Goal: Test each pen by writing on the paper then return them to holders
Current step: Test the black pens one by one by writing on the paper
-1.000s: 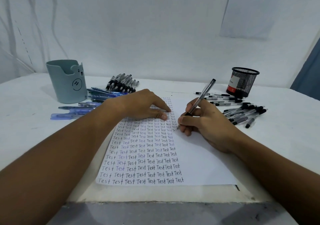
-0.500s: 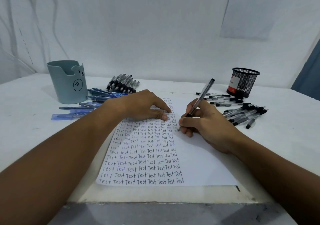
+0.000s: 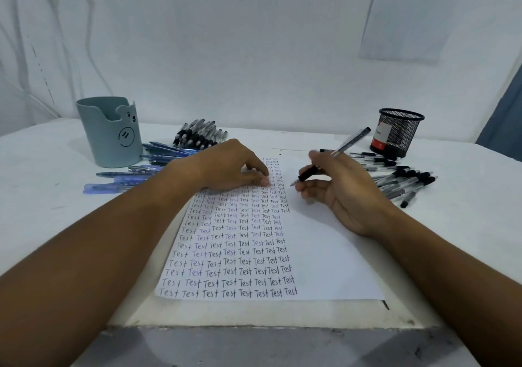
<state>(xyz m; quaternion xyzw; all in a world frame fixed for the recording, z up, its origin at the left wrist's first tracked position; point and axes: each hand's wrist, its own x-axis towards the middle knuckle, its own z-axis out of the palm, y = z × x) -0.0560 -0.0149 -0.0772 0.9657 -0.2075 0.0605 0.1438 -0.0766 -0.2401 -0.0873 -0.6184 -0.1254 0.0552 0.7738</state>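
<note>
- One grey-blue holder (image 3: 110, 135) stands upright at far left; a loose cluster of blue pens (image 3: 132, 169) lies near it, mostly left-right, too overlapped to count.
- A bundle of black-grip pens (image 3: 200, 136) lies beyond the left hand (image 3: 228, 167), whose straight fingers press the paper (image 3: 324, 242).
- The right hand (image 3: 339, 186) pinches one pen (image 3: 333, 155), tip pointing near-left above the paper, cap end far-right.
- Black pens (image 3: 401, 180) lie scattered at right near one black mesh holder (image 3: 398, 132).

A clear black-capped pen (image 3: 333, 155), tilted, tip just above the "Test"-filled paper (image 3: 324, 248).
</note>
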